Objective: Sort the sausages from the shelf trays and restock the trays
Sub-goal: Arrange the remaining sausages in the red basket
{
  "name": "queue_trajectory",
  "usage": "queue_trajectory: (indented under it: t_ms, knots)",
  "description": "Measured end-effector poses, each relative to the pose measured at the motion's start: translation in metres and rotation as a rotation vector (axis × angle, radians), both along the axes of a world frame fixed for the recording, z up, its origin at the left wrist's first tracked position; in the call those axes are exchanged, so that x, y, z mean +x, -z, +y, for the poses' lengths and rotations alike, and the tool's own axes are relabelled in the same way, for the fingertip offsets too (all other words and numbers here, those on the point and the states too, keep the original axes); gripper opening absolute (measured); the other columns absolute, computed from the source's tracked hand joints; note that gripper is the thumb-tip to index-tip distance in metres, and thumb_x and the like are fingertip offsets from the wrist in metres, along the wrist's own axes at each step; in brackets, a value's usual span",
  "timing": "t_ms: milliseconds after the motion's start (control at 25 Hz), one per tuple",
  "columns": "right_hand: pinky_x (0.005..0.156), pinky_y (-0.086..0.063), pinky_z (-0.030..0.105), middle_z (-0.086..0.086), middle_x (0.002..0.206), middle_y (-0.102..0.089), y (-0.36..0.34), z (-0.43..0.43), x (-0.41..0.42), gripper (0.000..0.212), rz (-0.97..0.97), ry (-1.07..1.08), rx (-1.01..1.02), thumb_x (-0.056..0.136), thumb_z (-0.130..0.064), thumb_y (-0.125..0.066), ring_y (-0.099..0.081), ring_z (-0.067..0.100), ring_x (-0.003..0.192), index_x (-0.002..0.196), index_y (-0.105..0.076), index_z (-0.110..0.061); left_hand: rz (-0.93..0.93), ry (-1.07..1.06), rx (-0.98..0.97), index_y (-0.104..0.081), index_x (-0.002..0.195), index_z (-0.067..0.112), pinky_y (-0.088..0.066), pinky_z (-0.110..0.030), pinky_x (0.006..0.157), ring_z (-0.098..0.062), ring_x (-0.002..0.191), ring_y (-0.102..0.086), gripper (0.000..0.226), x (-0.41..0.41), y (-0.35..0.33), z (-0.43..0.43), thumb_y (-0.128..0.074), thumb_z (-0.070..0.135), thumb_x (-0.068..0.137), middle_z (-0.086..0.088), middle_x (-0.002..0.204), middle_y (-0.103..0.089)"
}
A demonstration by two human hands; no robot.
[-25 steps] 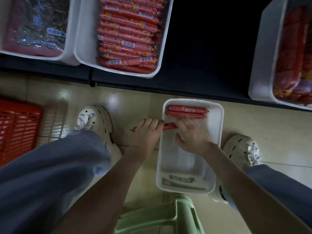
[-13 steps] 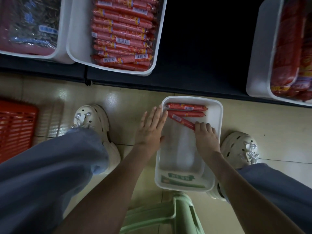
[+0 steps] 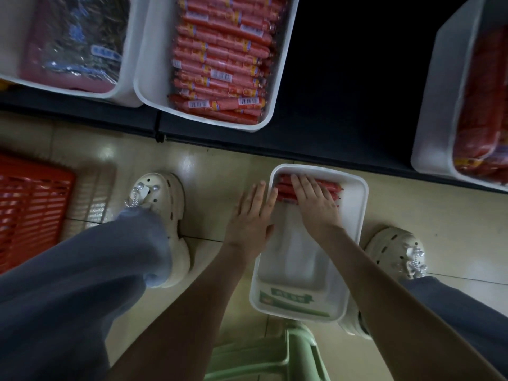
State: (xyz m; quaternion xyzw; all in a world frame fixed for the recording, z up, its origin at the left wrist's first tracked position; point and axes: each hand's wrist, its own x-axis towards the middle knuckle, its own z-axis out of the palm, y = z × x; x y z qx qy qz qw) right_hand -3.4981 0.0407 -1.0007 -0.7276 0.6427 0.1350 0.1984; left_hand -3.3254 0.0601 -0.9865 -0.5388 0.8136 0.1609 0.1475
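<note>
Right hand (image 3: 316, 204) has slid forward off the slanted third sausage and now lies flat, fingers straight, pressing the red sausages (image 3: 284, 188) into a tight row at the far end of the white floor tray (image 3: 357, 215); nothing gripped. Left hand (image 3: 251, 218) is flat against the tray's left rim, holding nothing. Tray bottom shows open behind the hands. Full sausage tray (image 3: 154, 86) sits on the black shelf (image 3: 343, 78). Glossy beige tile floor (image 3: 209, 171); red basket (image 3: 30, 210) left, green stool (image 3: 275, 353) near.

Red sausages (image 3: 284, 191) in a white tray (image 3: 355, 215); red slatted crate (image 3: 33, 210); pale green stool (image 3: 298, 350).
</note>
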Motion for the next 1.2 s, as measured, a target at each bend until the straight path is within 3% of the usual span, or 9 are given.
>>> queue_trajectory:
  t_ms: [80, 200, 320, 400, 640, 920, 1000, 1120, 1200]
  knots:
    - [0.114, -0.022, 0.040, 0.011, 0.154, -0.026, -0.029, -0.004, 0.005, 0.063, -0.055, 0.071, -0.087, 0.093, -0.011, -0.037, -0.028, 0.028, 0.141, 0.151, -0.015, -0.010, -0.018, -0.035, -0.029, -0.012, 0.151, 0.010, -0.006, -0.047, 0.115, -0.029, 0.143, -0.023, 0.075, -0.003, -0.026, -0.005, -0.052, 0.035, 0.092, -0.018, 0.156, -0.018]
    - [0.106, -0.036, 0.043, 0.014, 0.143, -0.043, -0.094, -0.014, 0.026, 0.060, -0.124, 0.140, -0.203, 0.088, -0.008, -0.055, -0.042, 0.032, 0.130, 0.144, -0.034, -0.006, 0.048, -0.134, -0.120, -0.048, 0.137, 0.005, -0.034, -0.046, 0.108, -0.029, 0.127, -0.050, 0.062, 0.002, -0.093, -0.026, -0.061, 0.032, 0.083, -0.017, 0.141, -0.048]
    - [0.090, -0.047, 0.042, 0.017, 0.122, -0.058, -0.175, -0.023, 0.067, 0.053, -0.197, 0.070, -0.385, 0.073, -0.001, -0.068, -0.057, 0.035, 0.110, 0.124, -0.054, 0.000, 0.122, -0.171, -0.186, -0.026, 0.146, 0.005, -0.019, -0.038, 0.114, -0.029, 0.139, -0.029, 0.060, 0.030, -0.192, -0.056, -0.048, 0.023, 0.093, -0.016, 0.151, -0.028]
    - [0.083, -0.050, 0.041, 0.018, 0.110, -0.060, -0.226, -0.030, 0.103, 0.048, -0.238, 0.031, -0.464, 0.072, -0.006, -0.072, -0.059, 0.036, 0.099, 0.117, -0.056, 0.000, 0.143, -0.200, -0.287, -0.031, 0.141, 0.007, -0.024, -0.035, 0.108, -0.029, 0.132, -0.035, 0.053, 0.062, -0.248, -0.067, -0.046, 0.022, 0.092, -0.013, 0.144, -0.036]
    - [0.098, -0.037, 0.041, 0.016, 0.124, -0.052, -0.332, -0.051, 0.260, 0.041, -0.494, -0.148, -0.509, 0.091, -0.018, -0.055, -0.045, 0.034, 0.117, 0.129, -0.047, -0.005, 0.106, -0.379, -0.533, -0.035, 0.140, 0.009, -0.038, -0.041, 0.094, -0.032, 0.121, -0.045, 0.051, 0.242, -0.362, -0.056, -0.044, 0.028, 0.094, -0.013, 0.129, -0.047]
    - [0.108, -0.024, 0.030, 0.009, 0.141, -0.039, -0.282, -0.069, 0.489, 0.057, -0.443, -0.603, -0.346, 0.096, -0.026, -0.048, -0.033, 0.025, 0.132, 0.146, -0.026, -0.010, -0.082, -0.804, -0.468, -0.064, 0.112, 0.002, -0.055, -0.037, 0.071, -0.034, 0.088, -0.066, 0.059, 0.489, -0.259, 0.029, -0.080, 0.025, 0.060, -0.018, 0.106, -0.065]
    - [0.111, -0.023, 0.031, 0.010, 0.146, -0.035, -0.236, -0.077, 0.545, 0.062, -0.447, -0.651, -0.290, 0.095, -0.024, -0.049, -0.031, 0.026, 0.136, 0.148, -0.022, -0.009, -0.081, -0.924, -0.367, -0.064, 0.117, 0.004, -0.054, -0.037, 0.077, -0.032, 0.096, -0.066, 0.063, 0.523, -0.204, 0.032, -0.080, 0.028, 0.061, -0.019, 0.114, -0.065]
    - [0.113, -0.023, 0.034, 0.013, 0.152, -0.027, -0.152, -0.100, 0.612, 0.074, -0.362, -0.688, -0.208, 0.093, -0.021, -0.053, -0.025, 0.028, 0.140, 0.151, -0.008, -0.010, -0.081, -1.089, -0.240, -0.026, 0.149, 0.011, -0.029, -0.045, 0.110, -0.032, 0.138, -0.032, 0.069, 0.557, -0.116, 0.007, -0.054, 0.030, 0.089, -0.021, 0.152, -0.027]
    - [0.112, -0.023, 0.034, 0.010, 0.156, -0.015, -0.099, -0.116, 0.640, 0.078, -0.215, -0.725, -0.142, 0.095, -0.024, -0.047, -0.017, 0.026, 0.143, 0.151, 0.007, -0.018, -0.123, -1.111, -0.106, 0.001, 0.152, 0.019, -0.011, -0.049, 0.116, -0.032, 0.146, -0.003, 0.071, 0.571, -0.066, -0.013, -0.042, 0.028, 0.096, -0.017, 0.159, 0.001]
